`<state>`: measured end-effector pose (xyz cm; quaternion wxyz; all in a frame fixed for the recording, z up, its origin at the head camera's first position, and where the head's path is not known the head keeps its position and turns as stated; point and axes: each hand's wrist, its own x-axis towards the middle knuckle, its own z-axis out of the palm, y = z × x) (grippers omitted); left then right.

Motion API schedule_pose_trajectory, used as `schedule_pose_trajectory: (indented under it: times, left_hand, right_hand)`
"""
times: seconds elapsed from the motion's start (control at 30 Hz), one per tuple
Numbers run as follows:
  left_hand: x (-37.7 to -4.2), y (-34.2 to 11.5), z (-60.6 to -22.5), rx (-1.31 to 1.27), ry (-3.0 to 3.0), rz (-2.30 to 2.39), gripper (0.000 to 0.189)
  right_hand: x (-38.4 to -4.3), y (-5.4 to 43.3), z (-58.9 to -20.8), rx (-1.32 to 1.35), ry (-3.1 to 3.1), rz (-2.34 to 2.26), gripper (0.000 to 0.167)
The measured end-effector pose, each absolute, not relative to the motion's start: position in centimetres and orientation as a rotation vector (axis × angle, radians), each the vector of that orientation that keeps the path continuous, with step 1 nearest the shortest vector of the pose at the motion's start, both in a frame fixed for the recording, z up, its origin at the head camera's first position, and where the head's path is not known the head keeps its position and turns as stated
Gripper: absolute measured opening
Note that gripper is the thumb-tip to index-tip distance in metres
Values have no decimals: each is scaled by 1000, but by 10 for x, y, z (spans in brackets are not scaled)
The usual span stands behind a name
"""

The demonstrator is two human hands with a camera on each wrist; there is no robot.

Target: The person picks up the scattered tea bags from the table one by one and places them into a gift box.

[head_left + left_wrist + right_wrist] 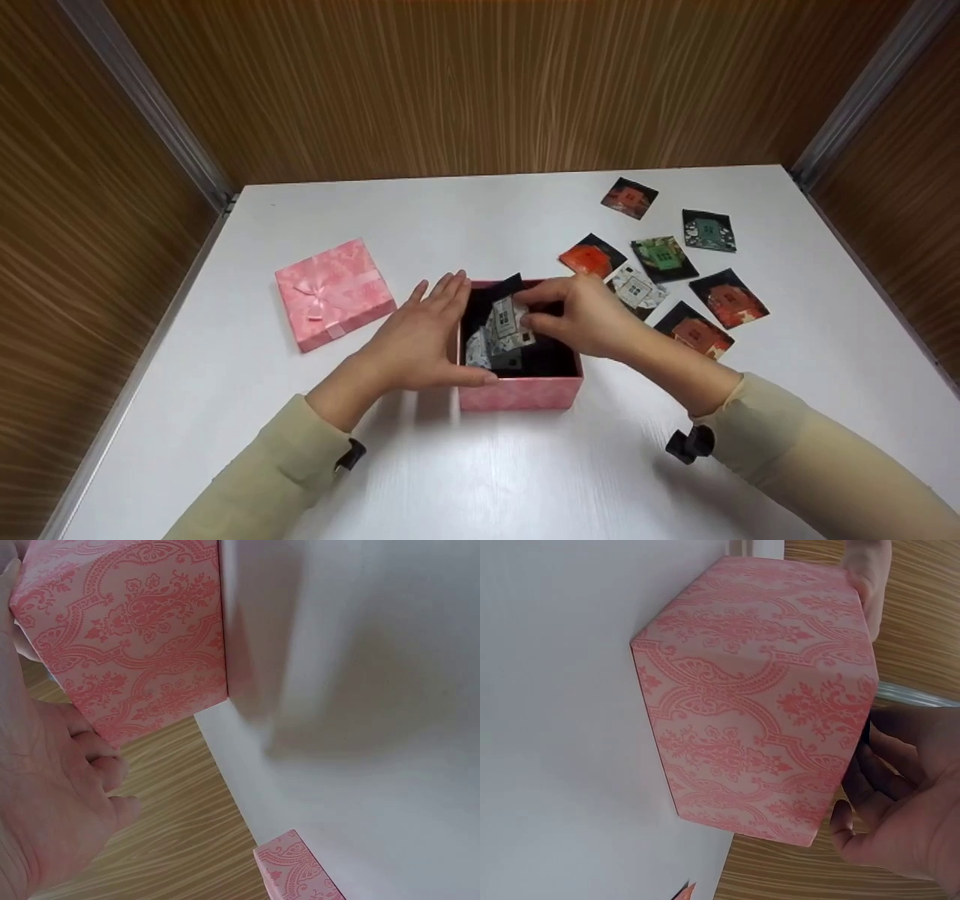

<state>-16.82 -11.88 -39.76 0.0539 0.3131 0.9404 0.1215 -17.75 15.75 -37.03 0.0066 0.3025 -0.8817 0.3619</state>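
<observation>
A pink box with a dark inside stands at the middle of the white table. My left hand rests along its left side, fingers extended by the rim and thumb lying across the front edge. Over the opening, my right hand pinches a small square white-and-grey patterned packet between thumb and fingers. Another pale packet sits inside at the left, partly covered. From the wrist cameras, the outer wall shows a pink floral print; the held packet is hidden behind it.
A pink lid with a bow lies left of the box. Several flat packets are scattered to the right, among them a green one, a white one under the right forearm, and a red one. A wood-patterned panel rises behind the table.
</observation>
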Motion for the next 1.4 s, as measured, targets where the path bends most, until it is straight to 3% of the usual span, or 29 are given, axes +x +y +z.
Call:
schedule_pose_trajectory:
  times: [0.87,1.4]
  left_hand:
    - [-169,-119,-398,945,2849,346,140]
    - [-169,-120,-399,949,2858,376,138]
  right_hand:
    - [-186,139,-397,1228,-2748,887,36]
    - [-183,134,-402,1204,-2746,538,33]
